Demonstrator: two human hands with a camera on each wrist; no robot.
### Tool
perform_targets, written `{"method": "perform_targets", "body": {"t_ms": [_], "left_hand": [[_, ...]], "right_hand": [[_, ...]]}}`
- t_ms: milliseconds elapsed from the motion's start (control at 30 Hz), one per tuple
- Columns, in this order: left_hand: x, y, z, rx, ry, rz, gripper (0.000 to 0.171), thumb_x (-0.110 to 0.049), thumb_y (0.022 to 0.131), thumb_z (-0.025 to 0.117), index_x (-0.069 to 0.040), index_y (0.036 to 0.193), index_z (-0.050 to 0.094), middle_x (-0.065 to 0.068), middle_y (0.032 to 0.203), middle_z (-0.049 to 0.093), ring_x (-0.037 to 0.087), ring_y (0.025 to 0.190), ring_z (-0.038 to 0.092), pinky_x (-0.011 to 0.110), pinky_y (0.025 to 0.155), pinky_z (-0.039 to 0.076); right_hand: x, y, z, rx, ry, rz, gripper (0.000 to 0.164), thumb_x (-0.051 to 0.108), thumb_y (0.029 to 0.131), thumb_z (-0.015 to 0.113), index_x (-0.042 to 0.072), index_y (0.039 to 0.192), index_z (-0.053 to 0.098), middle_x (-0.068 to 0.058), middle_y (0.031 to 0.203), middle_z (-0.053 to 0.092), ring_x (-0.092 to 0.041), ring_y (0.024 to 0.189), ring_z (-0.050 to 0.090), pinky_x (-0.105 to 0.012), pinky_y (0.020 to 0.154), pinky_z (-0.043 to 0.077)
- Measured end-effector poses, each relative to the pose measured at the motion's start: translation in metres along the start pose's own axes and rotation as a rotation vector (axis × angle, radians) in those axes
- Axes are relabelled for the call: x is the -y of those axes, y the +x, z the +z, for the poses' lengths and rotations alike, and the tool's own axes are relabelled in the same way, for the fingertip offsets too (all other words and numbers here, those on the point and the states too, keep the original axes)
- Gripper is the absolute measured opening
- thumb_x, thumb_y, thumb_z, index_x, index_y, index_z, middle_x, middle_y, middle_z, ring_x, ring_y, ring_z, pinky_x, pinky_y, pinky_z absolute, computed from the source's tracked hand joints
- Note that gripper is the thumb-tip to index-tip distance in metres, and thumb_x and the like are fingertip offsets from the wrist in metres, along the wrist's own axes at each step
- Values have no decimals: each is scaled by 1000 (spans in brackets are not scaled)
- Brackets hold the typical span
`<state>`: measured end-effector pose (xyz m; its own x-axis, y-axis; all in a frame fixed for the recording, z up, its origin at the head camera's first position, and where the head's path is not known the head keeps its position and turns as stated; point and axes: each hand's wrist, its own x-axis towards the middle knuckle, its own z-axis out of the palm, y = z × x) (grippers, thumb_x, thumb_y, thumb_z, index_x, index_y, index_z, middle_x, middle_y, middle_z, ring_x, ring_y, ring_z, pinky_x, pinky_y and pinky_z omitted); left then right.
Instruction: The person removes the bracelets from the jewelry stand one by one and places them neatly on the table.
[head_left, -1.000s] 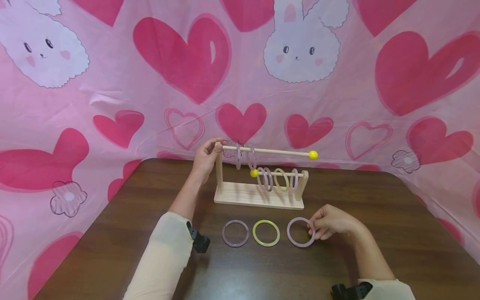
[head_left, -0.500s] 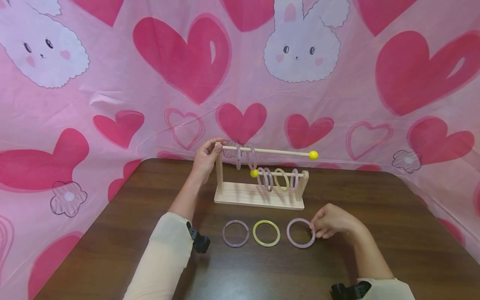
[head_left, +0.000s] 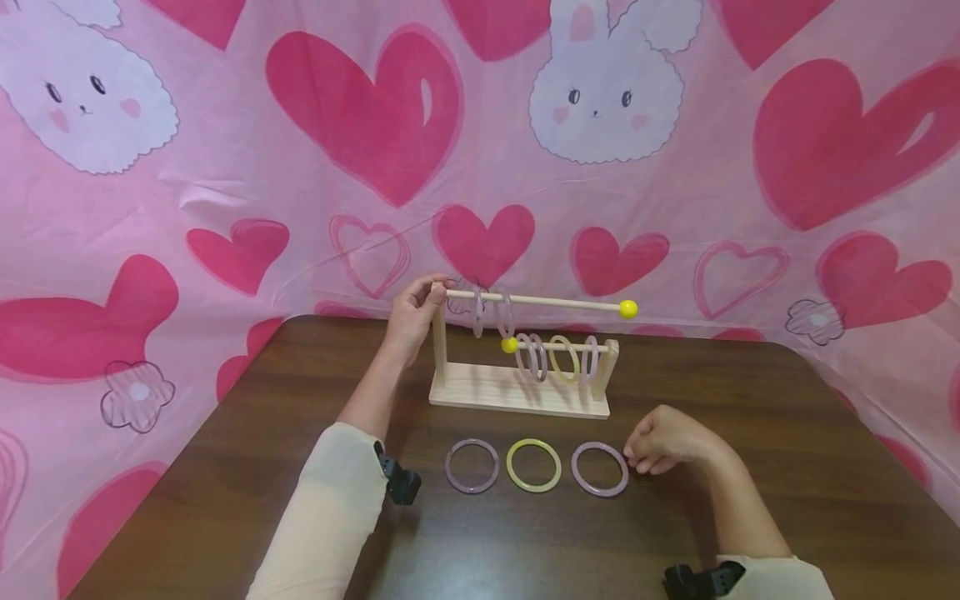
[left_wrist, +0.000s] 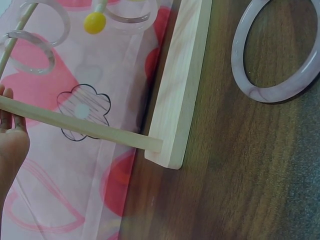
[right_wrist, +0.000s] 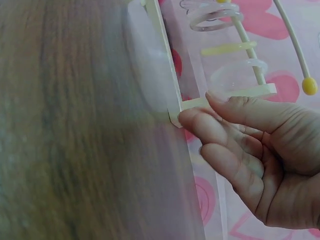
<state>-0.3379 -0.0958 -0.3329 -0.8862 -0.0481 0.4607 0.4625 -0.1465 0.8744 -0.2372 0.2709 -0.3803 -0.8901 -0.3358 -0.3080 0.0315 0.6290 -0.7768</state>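
Observation:
My left hand [head_left: 412, 321] grips the top of the tall left post of a wooden bangle rack [head_left: 517, 390]. On the rack's upper rod [head_left: 555, 302] hang two pale purple bangles [head_left: 505, 315]. Several purple bangles and a yellow bangle [head_left: 564, 360] hang from the lower rod. Three bangles lie in a row before the rack: a dark purple bangle [head_left: 447, 467], a yellow-green bangle [head_left: 510, 467] and a light purple bangle [head_left: 600, 493]. Just right of the last one is my right hand [head_left: 671, 440], its fingers loosely curled; the right wrist view shows nothing between them.
Yellow balls [head_left: 627, 309] cap the free rod ends, the upper one pointing right, the lower one left. Everything stands on a dark wooden table [head_left: 787, 433]. Behind it hangs a pink cloth [head_left: 315, 183] with hearts and rabbits.
The light purple bangle, pinched upright-tilted at its right edge a second ago, now lies flat. My right fingers have let it go and moved slightly right. The left hand keeps its place.

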Motion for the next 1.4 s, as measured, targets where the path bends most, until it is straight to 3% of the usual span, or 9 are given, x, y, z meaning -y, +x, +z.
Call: {"method": "perform_targets", "body": {"t_ms": [167,267,333,500,567,767,867,1133,1400], "left_hand": [[1,1,1,5,5,2,51,-26,81,62,11,115,53,25,110,59,7,92,55,29,91,42],[1,1,1,7,5,1,51,-27,81,62,10,115,53,30,113,55,7,92,55,28,91,42],[1,1,1,4,2,-1,51,-28,81,62,9,115,53,26,110,58,8,92,55,28,90,42],[2,1,0,3,-18,2,56,-32,78,63,10,114,53,-4,94,65,8,92,55,27,89,42],[2,1,0,2,-23,4,58,-32,77,63,11,114,53,-7,92,64,8,91,55,27,89,42],[1,1,1,-3,-16,2,49,-23,81,61,12,115,52,27,110,58,7,91,56,28,90,42],[0,1,2,-9,-16,-7,41,-15,85,59,12,115,51,32,114,53,6,90,56,29,91,42],[1,1,1,-11,-22,-3,40,-14,85,59,13,115,51,32,113,54,6,91,56,29,91,42],[2,1,0,7,-31,-1,58,-31,77,62,12,115,51,35,115,51,6,92,56,28,92,41]], "right_hand": [[0,-1,-2,-3,-1,-5,13,0,79,58,-9,82,67,-10,70,66,-17,60,63,-34,54,54],[3,-1,-3,-9,-5,-7,13,0,80,58,-9,82,67,-10,70,66,-17,61,64,-35,55,54],[5,-1,-4,-13,-11,-11,13,0,80,58,-9,82,67,-10,71,66,-18,62,63,-35,56,54],[12,-1,-4,-22,-16,-33,14,1,81,57,-9,83,67,-9,72,66,-18,63,63,-37,58,54],[15,0,-4,-22,-13,-40,14,1,80,57,-10,84,66,-10,73,66,-18,63,63,-38,58,54],[21,1,-3,-28,-10,-61,16,2,81,60,-12,88,65,-10,73,66,-19,65,63,-38,60,55],[25,4,-2,-96,3,-81,20,3,82,62,-14,92,64,-12,75,67,-21,66,65,-39,62,55],[42,10,1,-409,20,-200,25,8,85,65,-13,98,64,-19,77,68,-33,71,67,-38,63,55],[54,13,6,-554,80,-238,29,13,85,66,-10,103,65,-18,83,68,-21,73,68,-25,64,54]]}}
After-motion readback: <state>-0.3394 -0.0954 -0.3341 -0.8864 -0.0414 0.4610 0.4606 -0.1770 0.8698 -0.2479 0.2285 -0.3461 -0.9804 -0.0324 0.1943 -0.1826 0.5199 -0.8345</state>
